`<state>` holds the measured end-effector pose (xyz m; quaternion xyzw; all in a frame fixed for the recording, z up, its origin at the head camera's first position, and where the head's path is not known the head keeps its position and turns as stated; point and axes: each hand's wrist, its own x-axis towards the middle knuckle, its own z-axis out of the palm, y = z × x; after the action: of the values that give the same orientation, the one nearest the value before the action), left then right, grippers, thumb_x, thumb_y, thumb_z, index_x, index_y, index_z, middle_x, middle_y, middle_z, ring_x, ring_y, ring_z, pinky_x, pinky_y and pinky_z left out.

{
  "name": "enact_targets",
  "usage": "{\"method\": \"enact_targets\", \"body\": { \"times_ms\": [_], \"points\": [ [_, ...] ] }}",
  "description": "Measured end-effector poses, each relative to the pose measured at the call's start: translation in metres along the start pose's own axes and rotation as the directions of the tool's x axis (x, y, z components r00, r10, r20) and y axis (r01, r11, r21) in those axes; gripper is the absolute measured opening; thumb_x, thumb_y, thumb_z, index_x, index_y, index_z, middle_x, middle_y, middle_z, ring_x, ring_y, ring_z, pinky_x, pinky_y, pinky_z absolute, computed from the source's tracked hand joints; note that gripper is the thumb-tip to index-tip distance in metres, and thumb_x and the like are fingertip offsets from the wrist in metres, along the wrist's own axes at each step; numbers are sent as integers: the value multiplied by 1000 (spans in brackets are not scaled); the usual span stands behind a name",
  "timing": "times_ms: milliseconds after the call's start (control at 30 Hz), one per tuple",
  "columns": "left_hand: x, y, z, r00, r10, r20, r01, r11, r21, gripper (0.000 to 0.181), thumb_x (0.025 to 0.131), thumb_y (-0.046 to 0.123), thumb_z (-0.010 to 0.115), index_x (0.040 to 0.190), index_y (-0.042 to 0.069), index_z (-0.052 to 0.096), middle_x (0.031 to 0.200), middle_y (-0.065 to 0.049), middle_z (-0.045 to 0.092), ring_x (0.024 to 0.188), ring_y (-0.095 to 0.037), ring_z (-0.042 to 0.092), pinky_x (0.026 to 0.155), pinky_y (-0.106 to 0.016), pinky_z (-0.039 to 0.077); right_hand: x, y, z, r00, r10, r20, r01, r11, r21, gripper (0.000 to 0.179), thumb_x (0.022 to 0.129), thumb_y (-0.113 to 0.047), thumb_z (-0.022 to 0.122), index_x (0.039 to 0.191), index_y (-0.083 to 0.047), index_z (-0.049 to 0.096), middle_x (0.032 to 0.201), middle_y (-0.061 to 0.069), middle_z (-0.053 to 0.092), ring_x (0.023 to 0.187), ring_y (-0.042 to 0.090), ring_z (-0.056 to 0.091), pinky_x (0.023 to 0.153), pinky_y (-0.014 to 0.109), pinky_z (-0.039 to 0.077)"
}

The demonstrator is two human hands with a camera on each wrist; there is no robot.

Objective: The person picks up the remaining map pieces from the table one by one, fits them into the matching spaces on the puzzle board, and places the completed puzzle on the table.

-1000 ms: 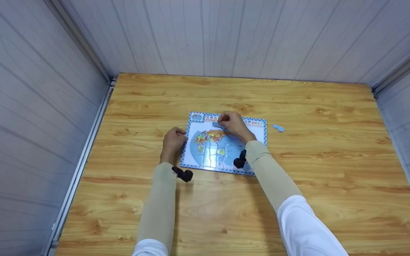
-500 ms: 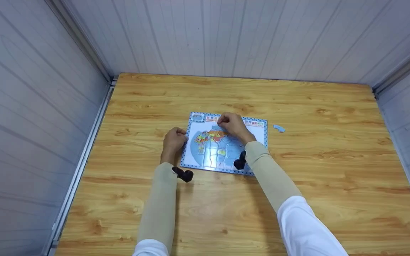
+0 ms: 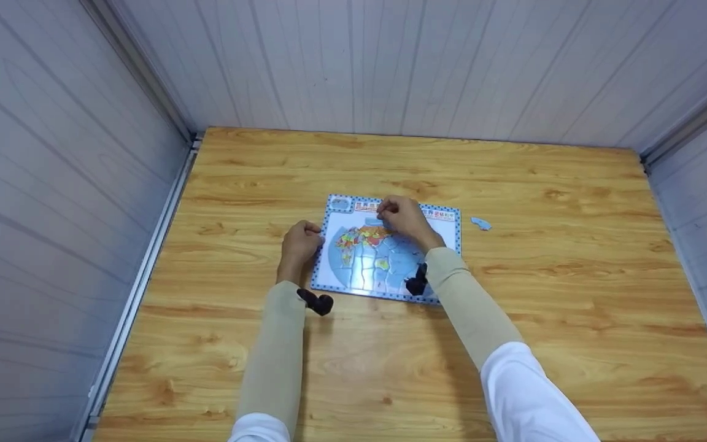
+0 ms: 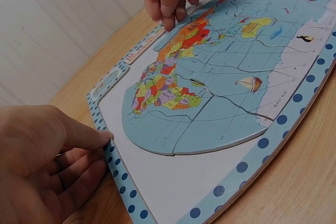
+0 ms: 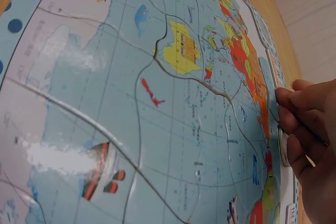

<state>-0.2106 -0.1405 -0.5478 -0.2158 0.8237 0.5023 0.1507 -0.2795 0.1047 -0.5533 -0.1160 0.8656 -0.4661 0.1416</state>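
Observation:
A world-map jigsaw puzzle board [image 3: 448, 231] with a blue dotted border lies flat on the wooden table. My left hand [image 3: 299, 244] grips its left edge, the thumb [image 4: 100, 136] on the dotted border and the other fingers curled beside and below it. At the top of the map, my right hand [image 3: 407, 218] pinches the right end of a pale blue puzzle piece [image 3: 373, 221] between thumb and fingertips. That piece lies close over the board, just above the orange part of the map. The hand hides some of the printed title and the map's upper right.
One loose blue puzzle piece [image 3: 481, 223] lies on the table [image 3: 574, 276] to the right of the board. Pale panel walls [image 3: 390, 67] stand behind the table and on both sides. Black wrist cameras [image 3: 316, 302] sit on both sleeves.
The blue puzzle piece has moved slightly down toward the map and sits flatter against it, my right fingers shifting with it. My left hand stays at the board's left edge.

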Motion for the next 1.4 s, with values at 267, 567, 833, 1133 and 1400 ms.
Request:
{"method": "enact_targets", "body": {
  "times_ms": [267,567,833,1133,1400],
  "points": [
    [-1,0,0,1000,0,5,0,1000,0,21,92,12,56,112,9,58,104,-8,57,94,-21,54,80,-31,45,-3,2,-1,1000,-5,22,5,1000,30,17,96,-13,54,104,-8,68,99,5,68,85,22,60,69,31,45],
    [-1,0,0,997,67,-42,-65,997,49,21,89,11,59,110,7,61,103,-9,60,93,-21,55,82,-33,45,-2,1,-1,998,-44,48,46,998,-38,19,95,-6,52,105,-7,68,102,7,68,92,20,62,77,34,48],
    [-2,3,0,1000,11,-23,-11,1000,20,21,90,11,58,111,8,59,105,-8,58,95,-21,54,82,-33,45,-4,2,-2,997,-4,73,1,1000,31,32,93,2,39,106,-7,67,103,9,66,81,23,58,64,32,44],
    [0,3,-1,1000,-17,-4,17,1000,16,22,90,12,58,112,9,59,105,-8,58,95,-20,54,81,-31,45,-7,2,-2,997,38,72,-46,993,111,38,89,7,35,107,-7,66,105,8,65,88,24,58,63,33,46],
    [-2,3,-1,1000,4,-11,-4,1000,26,21,91,11,56,111,9,59,104,-8,58,93,-21,54,80,-31,44,-11,3,-4,1000,19,22,-22,988,150,38,89,7,36,110,-5,65,108,9,65,102,23,60,75,37,48]
  ]
}}
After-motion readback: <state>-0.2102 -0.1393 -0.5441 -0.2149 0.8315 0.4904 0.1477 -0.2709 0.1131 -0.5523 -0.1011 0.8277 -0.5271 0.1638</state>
